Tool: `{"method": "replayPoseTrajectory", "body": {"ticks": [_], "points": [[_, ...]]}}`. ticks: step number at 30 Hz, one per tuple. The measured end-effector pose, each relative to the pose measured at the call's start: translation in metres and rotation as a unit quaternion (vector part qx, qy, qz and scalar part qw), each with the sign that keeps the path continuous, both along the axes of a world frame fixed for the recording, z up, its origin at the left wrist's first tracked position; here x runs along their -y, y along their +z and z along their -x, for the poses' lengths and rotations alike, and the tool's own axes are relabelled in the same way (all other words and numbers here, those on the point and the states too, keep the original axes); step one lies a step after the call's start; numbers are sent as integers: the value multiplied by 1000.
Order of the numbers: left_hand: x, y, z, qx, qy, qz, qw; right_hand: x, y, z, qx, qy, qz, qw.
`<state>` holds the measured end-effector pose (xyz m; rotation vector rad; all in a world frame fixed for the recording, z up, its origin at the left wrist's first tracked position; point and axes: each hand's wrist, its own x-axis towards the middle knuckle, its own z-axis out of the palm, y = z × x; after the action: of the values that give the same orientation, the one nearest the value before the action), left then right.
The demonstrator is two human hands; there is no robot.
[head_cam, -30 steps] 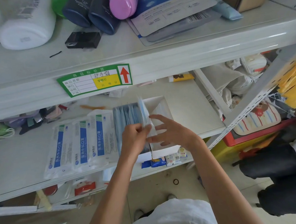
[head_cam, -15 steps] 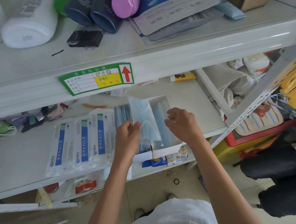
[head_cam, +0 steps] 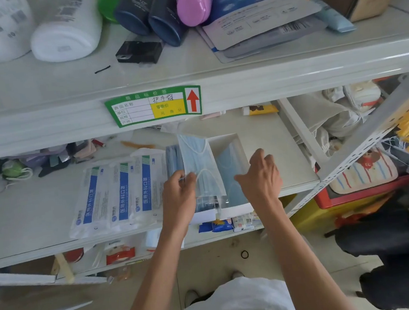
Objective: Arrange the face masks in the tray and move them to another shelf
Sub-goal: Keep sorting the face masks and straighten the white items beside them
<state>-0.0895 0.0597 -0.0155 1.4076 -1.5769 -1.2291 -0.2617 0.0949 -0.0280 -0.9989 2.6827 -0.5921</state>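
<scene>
On the grey metal middle shelf [head_cam: 272, 148], a white open cardboard tray [head_cam: 236, 210] sits at the front edge, right of centre. Just left of it, three sealed plastic packets of surgical masks [head_cam: 120, 195] lie side by side, reaching the same edge. A stack of blue face masks [head_cam: 173, 157] stands in the tray's left part. A flat blue mask [head_cam: 232, 167] lies in its right part, partly under the right hand [head_cam: 260, 177]. Between them leans a single pale blue pleated face mask [head_cam: 199, 165], pinched at its lower left by the left hand [head_cam: 177, 197]. A green paper price label [head_cam: 153, 106] sticks to the upper shelf's [head_cam: 42, 90] front edge, above the tray
</scene>
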Motion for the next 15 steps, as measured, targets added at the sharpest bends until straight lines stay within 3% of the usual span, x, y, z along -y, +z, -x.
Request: {"method": "replayPoseTrajectory", "body": {"ticks": [3,15], "points": [[-3,-1,2,11,-10,4,1000,-1,-9,-4,16,-4,-41,999],[3,-4,-2,-2,-15,-8,1000,-5,-4,30,7,-2,47,999]]}}
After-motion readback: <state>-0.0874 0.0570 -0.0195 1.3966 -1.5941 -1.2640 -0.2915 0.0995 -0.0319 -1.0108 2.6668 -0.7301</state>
